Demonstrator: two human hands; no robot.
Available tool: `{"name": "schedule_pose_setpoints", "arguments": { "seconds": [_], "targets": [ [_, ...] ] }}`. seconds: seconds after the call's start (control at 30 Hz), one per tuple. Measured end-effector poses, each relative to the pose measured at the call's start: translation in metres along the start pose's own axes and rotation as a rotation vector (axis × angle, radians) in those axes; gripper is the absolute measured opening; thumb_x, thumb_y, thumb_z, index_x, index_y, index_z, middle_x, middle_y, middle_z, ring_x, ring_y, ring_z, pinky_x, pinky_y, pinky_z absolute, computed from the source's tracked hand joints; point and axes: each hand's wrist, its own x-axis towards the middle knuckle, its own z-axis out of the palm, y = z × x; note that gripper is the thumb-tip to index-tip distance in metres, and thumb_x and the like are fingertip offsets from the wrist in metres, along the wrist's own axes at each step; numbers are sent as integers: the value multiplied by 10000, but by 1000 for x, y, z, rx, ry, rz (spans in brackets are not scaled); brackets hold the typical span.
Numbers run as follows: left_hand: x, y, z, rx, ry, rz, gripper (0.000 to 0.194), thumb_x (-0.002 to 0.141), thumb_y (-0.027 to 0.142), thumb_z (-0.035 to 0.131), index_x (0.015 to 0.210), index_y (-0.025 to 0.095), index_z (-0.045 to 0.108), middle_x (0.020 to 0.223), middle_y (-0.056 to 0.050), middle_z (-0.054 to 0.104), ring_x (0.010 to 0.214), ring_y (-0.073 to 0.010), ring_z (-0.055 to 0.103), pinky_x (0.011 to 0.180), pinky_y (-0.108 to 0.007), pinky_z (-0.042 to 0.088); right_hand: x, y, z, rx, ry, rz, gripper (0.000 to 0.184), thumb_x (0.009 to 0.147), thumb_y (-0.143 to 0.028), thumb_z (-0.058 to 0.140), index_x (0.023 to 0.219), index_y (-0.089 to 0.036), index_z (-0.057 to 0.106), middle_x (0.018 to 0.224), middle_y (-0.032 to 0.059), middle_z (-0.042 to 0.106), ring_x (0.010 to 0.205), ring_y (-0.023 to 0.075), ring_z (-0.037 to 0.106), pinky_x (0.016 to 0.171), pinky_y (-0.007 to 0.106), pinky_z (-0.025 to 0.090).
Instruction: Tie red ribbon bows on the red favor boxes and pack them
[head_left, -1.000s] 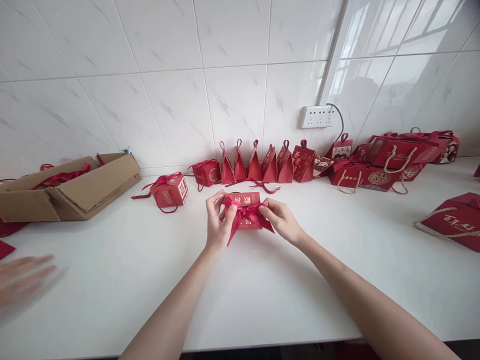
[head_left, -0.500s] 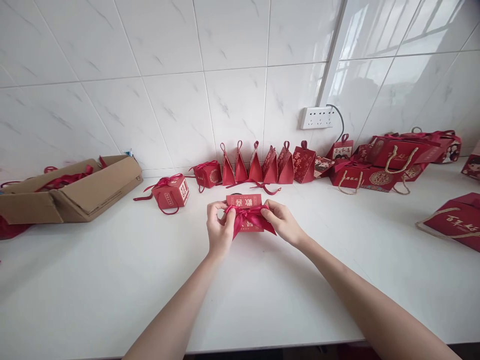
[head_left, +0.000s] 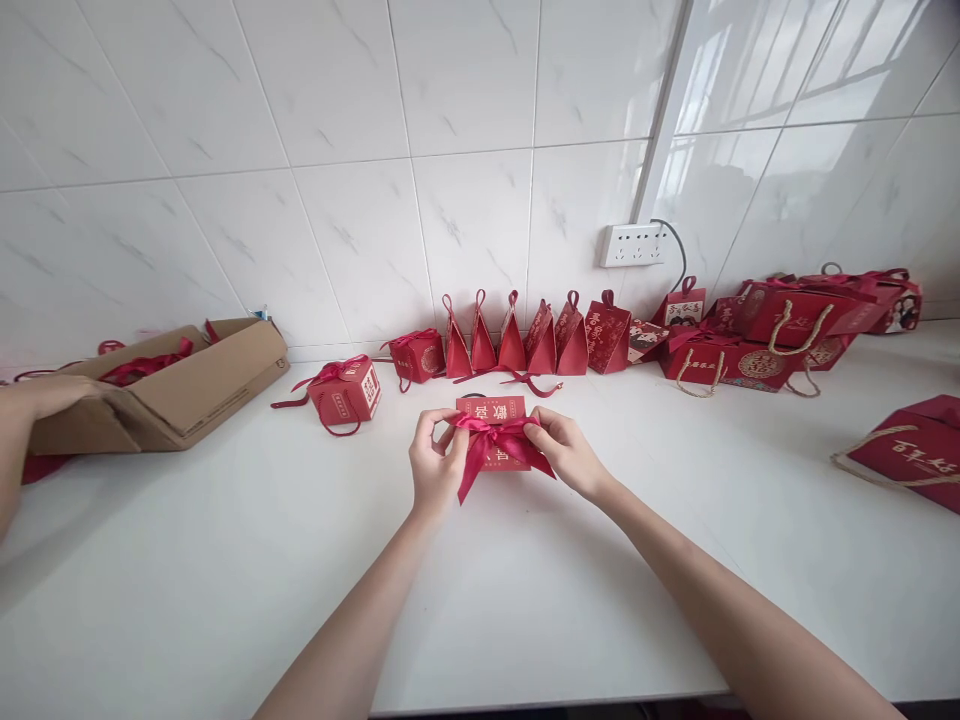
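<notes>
A small red gift box (head_left: 501,455) with gold characters stands on the white counter in front of me. A dark red ribbon bow (head_left: 497,435) is tied over its top, with two tails hanging down its front. My left hand (head_left: 434,465) pinches the bow's left loop. My right hand (head_left: 564,452) pinches the right loop. Both hands are closed on the ribbon and rest close against the box.
Several red triangular boxes (head_left: 525,340) line the tiled wall. Ribboned cube boxes (head_left: 346,391) sit to their left. Red rope-handled bags (head_left: 780,325) lie at right, another (head_left: 911,450) at the far right. An open cardboard carton (head_left: 169,385) lies at left, with another person's hand (head_left: 41,400) on it.
The ribbon loops have been drawn out sideways into a tighter bow. Another person's hand, blurred at lower left a second ago, now rests on the carton.
</notes>
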Motion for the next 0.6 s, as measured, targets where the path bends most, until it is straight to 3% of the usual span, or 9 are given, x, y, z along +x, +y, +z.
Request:
{"name": "schedule_pose_setpoints", "arguments": {
  "seconds": [0.2,0.4,0.6],
  "targets": [
    [2,1,0,43,10,27,158,750,312,644,768,201,533,821,-6,537,833,-152,569,807,-301,521,0,1,0,-40,-6,-15,343,798,-459,494,627,-212,328,591,-47,375,533,95,331,505,238,268],
    [3,-1,0,125,32,40,131,763,294,627,834,208,557,877,-9,576,875,-155,578,844,-307,498,-1,0,1,-45,-34,-33,292,805,-423,486,647,-215,355,614,-43,412,547,107,374,526,250,312],
    [6,0,-2,164,28,4,74,762,263,590,754,199,554,806,-4,581,820,-158,579,836,-315,482,-2,0,2,-17,-69,-46,287,812,-414,498,656,-209,371,645,-26,453,589,119,419,557,256,347]
  ]
}}
